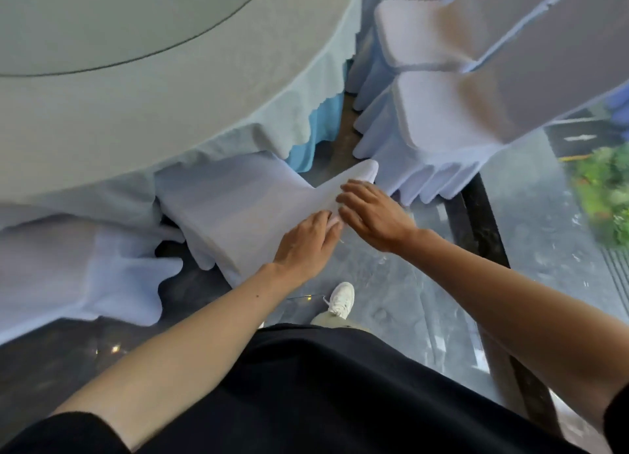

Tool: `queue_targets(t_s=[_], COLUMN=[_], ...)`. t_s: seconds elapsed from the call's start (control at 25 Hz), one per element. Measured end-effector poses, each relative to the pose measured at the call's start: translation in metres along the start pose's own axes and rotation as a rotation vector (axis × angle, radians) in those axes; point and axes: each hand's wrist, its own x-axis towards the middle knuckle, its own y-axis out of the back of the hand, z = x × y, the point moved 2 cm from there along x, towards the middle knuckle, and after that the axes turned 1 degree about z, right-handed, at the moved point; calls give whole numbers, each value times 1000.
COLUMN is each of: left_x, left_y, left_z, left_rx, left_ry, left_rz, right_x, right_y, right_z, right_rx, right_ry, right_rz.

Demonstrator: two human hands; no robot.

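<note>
A chair in a pale lilac cover [235, 201] stands pushed in under the round table, its back toward me. My left hand [306, 246] grips the top edge of the chair back, fingers curled into the fabric. My right hand [371, 215] lies on the same edge just to the right, fingers bent over the cloth near the corner [366, 169]. The two hands almost touch. The chair's seat and legs are hidden by the cover.
A round table [143, 120] with a light blue cloth fills the upper left. More covered chairs [439, 113] stand at upper right, another at the left [68, 270]. A dark glossy floor, my white shoe [340, 298] and green plants [606, 195] lie around.
</note>
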Motion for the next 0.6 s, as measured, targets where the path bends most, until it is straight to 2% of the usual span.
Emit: queue_targets(t_s=[0.12,0.28,0.48,0.6], left_x=[2,0,-12,-31], left_y=[-14,-17,-17,-22], left_z=[19,23,18,18], left_rx=[57,123,96,82], left_ry=[161,257,250,256], left_rz=[132,150,147,104], right_x=[23,46,31,10], right_y=[4,2,-4,-5], right_z=[33,41,20,9], right_rx=[26,-41,7,37], right_ry=[246,378,330,313], right_rz=[-130,-196,-100,-107])
